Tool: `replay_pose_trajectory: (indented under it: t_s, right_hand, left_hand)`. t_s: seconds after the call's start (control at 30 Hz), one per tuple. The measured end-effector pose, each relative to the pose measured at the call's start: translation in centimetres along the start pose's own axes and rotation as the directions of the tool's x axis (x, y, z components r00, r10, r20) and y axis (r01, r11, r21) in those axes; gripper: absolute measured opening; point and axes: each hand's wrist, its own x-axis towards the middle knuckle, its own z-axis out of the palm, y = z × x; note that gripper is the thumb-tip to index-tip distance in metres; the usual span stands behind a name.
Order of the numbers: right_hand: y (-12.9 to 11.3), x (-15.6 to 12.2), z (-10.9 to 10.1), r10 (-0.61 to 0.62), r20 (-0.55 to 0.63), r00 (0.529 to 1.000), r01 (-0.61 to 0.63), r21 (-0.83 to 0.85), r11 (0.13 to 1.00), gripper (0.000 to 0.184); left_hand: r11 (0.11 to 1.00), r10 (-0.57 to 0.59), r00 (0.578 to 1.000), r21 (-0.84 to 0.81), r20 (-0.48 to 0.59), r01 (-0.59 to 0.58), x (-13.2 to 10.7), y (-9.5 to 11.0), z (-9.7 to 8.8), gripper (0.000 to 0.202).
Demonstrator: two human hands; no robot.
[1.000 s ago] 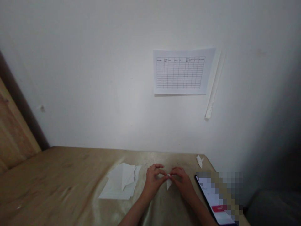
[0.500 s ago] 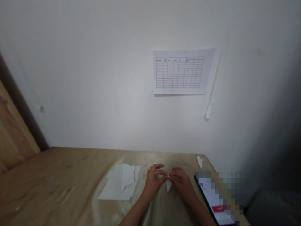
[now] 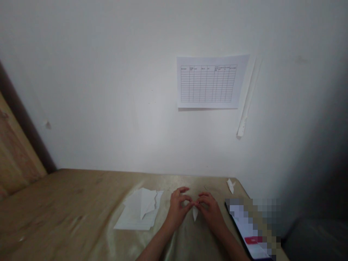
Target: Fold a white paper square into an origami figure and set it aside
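Note:
Between my two hands is a small folded piece of white paper [image 3: 195, 214], its pointed end hanging down toward me. My left hand [image 3: 179, 203] pinches its upper edge between thumb and index finger, the other fingers raised. From the other side my right hand [image 3: 208, 206] pinches the same top part, fingertips almost touching those of the left. The fingers cover the upper part of the paper. To the left lie several white paper sheets [image 3: 130, 217], with a creased, torn-edged piece [image 3: 148, 203] on top.
A brown covered table [image 3: 81, 203] meets a white wall bearing a printed grid sheet [image 3: 208, 83]. Another small folded paper [image 3: 230, 186] lies near the far right corner. A partly pixelated device with a lit screen [image 3: 252, 232] sits by the right edge.
Both hands keep their pinch on the folded paper in nearly the same place. Only slight finger shifts show; the sheets have not moved.

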Motion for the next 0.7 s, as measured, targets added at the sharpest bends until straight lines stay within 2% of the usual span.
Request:
replay_pose_trajectory:
  t_s: [0.17, 0.33, 0.5, 0.7]
  right_hand:
    - [0.25, -0.53, 0.81, -0.025, -0.111, 0.994, 0.009, -0.139, 0.99, 0.014]
    - [0.51, -0.35, 0.9, -0.053, -0.098, 0.994, 0.032, -0.199, 0.979, 0.01]
    - [0.59, 0.14, 0.5, -0.06, -0.044, 0.997, 0.056, -0.09, 0.994, 0.018]
    - [0.21, 0.21, 0.06, -0.061, -0.035, 0.998, 0.063, 0.043, 0.997, 0.027]
  left_hand:
    - [0.997, 0.041, 0.999, 0.063, -0.002, -0.041, -0.18, 0.16, 0.17, 0.007]
    - [0.997, 0.034, 0.999, 0.062, 0.018, -0.035, -0.23, 0.36, 0.14, 0.009]
    - [1.0, 0.022, 1.0, 0.017, -0.014, -0.022, 0.04, -0.02, -0.16, 0.01]
    - [0.999, 0.001, 1.0, -0.034, -0.016, -0.002, 0.1, -0.56, -0.41, 0.009]
